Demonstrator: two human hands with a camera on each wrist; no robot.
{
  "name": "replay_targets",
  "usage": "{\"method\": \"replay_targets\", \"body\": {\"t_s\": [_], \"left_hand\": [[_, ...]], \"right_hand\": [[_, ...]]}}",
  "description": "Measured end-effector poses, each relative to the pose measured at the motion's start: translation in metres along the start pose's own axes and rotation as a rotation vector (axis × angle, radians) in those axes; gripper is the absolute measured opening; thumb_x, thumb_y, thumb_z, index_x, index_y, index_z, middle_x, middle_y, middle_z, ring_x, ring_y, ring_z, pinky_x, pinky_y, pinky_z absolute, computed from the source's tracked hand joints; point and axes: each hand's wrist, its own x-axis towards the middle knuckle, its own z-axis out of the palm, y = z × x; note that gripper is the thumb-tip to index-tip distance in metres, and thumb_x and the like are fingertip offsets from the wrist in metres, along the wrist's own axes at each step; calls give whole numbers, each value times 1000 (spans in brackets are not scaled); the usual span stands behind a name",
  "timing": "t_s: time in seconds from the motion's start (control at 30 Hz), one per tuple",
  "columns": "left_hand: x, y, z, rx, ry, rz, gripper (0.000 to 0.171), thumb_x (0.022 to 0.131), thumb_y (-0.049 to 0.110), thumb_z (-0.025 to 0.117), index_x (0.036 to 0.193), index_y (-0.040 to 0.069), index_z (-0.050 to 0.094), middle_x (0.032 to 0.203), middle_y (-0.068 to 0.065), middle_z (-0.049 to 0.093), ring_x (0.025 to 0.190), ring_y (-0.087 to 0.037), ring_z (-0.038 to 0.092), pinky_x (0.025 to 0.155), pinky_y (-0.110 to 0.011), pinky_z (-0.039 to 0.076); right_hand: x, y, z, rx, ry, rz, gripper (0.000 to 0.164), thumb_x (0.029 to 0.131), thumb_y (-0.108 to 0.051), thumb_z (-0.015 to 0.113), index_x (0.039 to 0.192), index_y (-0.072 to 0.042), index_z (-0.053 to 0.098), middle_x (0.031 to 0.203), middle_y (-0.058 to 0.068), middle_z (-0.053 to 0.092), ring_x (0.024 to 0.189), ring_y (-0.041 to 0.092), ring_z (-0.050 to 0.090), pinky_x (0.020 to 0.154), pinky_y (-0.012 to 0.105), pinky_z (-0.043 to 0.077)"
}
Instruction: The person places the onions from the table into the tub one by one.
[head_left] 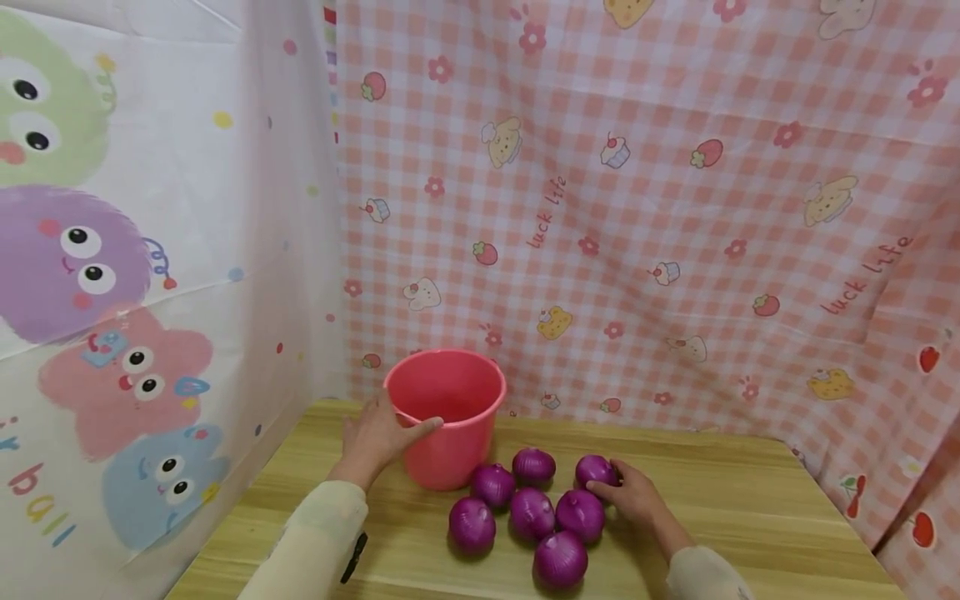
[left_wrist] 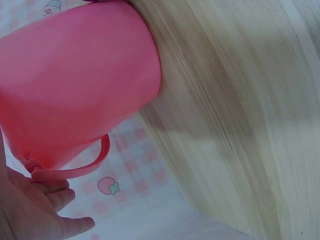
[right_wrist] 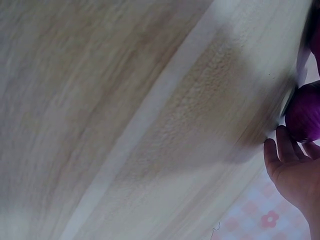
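Note:
A pink plastic bucket (head_left: pixel 450 454) stands upright at the back left of the table. My left hand (head_left: pixel 382 433) rests on the left of its rim, thumb stretched along the near edge. In the left wrist view, the fingers (left_wrist: pixel 60 200) lie fairly straight by the bucket's looped handle (left_wrist: pixel 75 172). With thumb and fingers, my right hand (head_left: pixel 630 492) holds a purple onion (head_left: pixel 595 470) at the back right of a group. In the right wrist view, the fingers (right_wrist: pixel 284 145) curve around that onion (right_wrist: pixel 305 112). Several more purple onions (head_left: pixel 532 513) sit close together between the hands.
The wood-grain table (head_left: pixel 712 492) stretches to the right of the onions. A checked pink curtain (head_left: pixel 637 250) hangs along its back edge and a white printed curtain (head_left: pixel 247 250) on the left. A small black object (head_left: pixel 355 558) shows beside the left forearm.

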Motion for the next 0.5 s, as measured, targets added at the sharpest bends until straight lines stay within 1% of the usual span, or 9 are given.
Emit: {"method": "replay_targets", "body": {"t_s": [0.17,0.27,0.4,0.5], "left_hand": [[0,0,0,12,3,-1,122,71,79,67,155,4,22,146,-19,45,136,-40,39,107,-76,9],[0,-1,0,15,-1,1,123,71,80,66,155,3,21,147,-19,43,137,-41,38,107,-76,9],[0,-1,0,5,-2,9,122,71,80,66,157,7,20,149,-19,42,138,-41,37,107,-76,8],[0,0,0,0,-3,13,120,71,79,67,157,10,19,150,-18,41,138,-41,36,108,-76,8]], "right_hand": [[0,0,0,-9,-3,7,86,92,-44,69,142,17,34,139,41,41,128,53,43,105,61,37],[-2,0,0,-12,3,-1,85,92,-42,69,142,18,35,138,41,42,127,54,44,105,61,37],[-4,0,-2,-3,21,-17,82,91,-38,70,141,18,36,137,41,43,127,54,44,105,61,36],[-5,0,-2,-1,29,-27,82,91,-38,70,140,19,37,137,41,44,126,54,44,105,61,36]]}}
